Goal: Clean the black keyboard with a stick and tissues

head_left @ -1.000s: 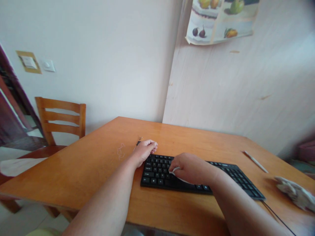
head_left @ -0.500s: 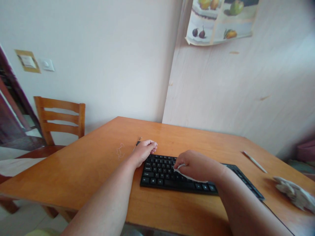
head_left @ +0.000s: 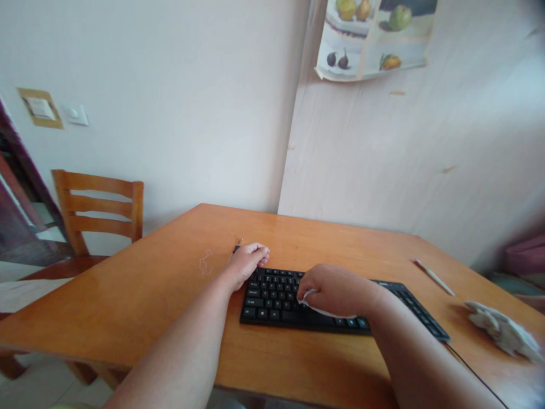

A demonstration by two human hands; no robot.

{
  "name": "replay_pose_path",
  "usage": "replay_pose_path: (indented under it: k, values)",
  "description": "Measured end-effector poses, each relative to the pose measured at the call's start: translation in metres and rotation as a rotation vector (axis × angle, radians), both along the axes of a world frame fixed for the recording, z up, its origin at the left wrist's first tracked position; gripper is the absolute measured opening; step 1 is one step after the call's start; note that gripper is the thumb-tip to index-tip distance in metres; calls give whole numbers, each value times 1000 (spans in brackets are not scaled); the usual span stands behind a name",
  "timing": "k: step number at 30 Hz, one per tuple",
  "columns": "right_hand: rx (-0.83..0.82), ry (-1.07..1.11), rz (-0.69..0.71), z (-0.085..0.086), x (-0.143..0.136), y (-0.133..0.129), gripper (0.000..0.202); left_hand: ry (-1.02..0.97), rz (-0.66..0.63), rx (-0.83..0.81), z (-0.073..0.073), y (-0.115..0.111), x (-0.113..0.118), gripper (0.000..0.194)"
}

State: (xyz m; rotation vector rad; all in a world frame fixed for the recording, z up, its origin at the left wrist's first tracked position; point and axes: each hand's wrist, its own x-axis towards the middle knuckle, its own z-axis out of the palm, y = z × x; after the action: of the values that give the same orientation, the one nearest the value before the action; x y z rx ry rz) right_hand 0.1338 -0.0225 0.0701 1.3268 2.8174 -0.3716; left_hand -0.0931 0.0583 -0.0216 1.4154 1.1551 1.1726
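A black keyboard (head_left: 272, 313) lies across the wooden table in front of me. My left hand (head_left: 250, 260) is closed at its upper left corner, fingers curled along the back edge. Over the middle keys, my right hand (head_left: 330, 287) is closed around a thin white cloth (head_left: 327, 312), most of which is hidden under the palm. Just beyond my left wrist lies a small slim item with a dark part (head_left: 237, 248); its kind is unclear.
A white pen-like stick (head_left: 434, 277) and a crumpled greyish cloth (head_left: 504, 330) lie to the right on the table (head_left: 170, 295). The keyboard's cable (head_left: 472, 369) runs toward the lower right. Thin pale thread (head_left: 206, 263) lies left; a wooden chair (head_left: 100, 204) stands beyond.
The view has shifted slightly. My right hand with the white cloth has moved a little over the keys, while my left hand stays at the keyboard's corner.
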Motion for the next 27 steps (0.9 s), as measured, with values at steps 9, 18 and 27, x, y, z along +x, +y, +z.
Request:
replay_pose_path:
  k: [9,18,27]
  values:
    - [31,63,-53,-4,23,-1,33,1,6,-5,3,-2,0,34]
    - [48,142,3,-22,29,-8,31,22,3,-1,1,-1,-2,36]
    - [82,116,3,-18,24,-16,28,56,4,-9,4,-3,-3,38]
